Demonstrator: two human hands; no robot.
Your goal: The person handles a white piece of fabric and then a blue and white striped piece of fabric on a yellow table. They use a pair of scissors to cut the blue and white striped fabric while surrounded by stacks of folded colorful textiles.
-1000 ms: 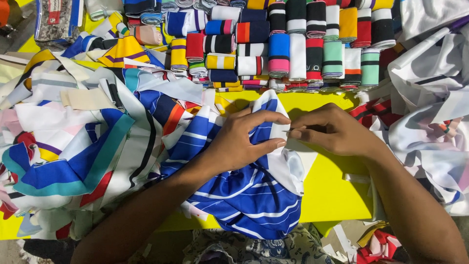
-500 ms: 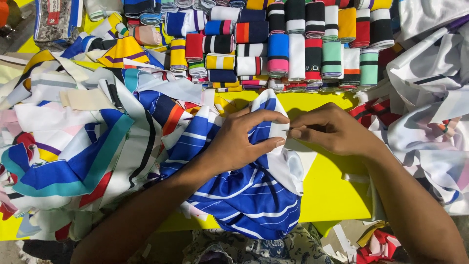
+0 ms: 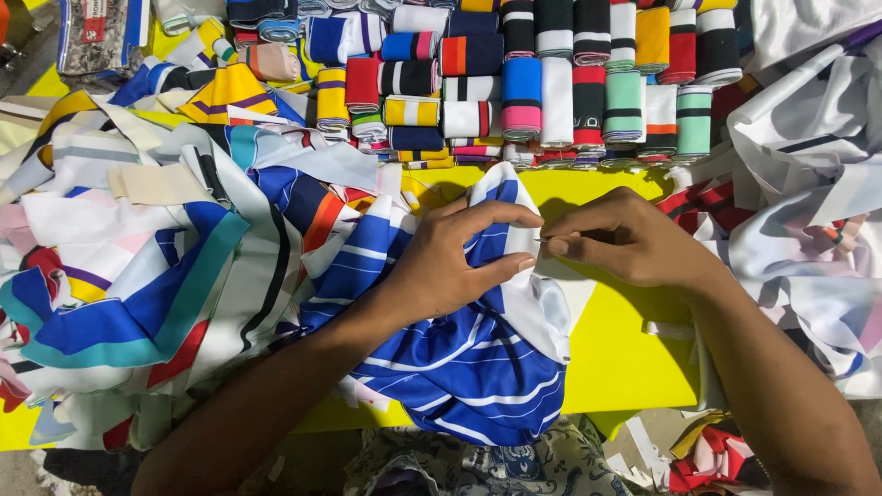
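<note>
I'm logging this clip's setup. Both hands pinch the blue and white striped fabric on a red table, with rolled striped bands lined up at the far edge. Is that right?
Not quite: the table is yellow, not red, as the head view shows. The rest holds: the left hand and right hand pinch the blue and white striped fabric, with rolled striped bands along the far edge.

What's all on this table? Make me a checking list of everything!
Surface: yellow table, mostly covered.
Job's things: blue-and-white striped fabric, pinched at a white edge by both hands.
Clutter: heap of fabric pieces at left; rolled striped bands in rows at the back; white cloth at right.
Grippers: left hand grips the fabric; right hand pinches beside it.
Cables: nothing seen.
Surroundings: clear bag, far left corner.
</note>
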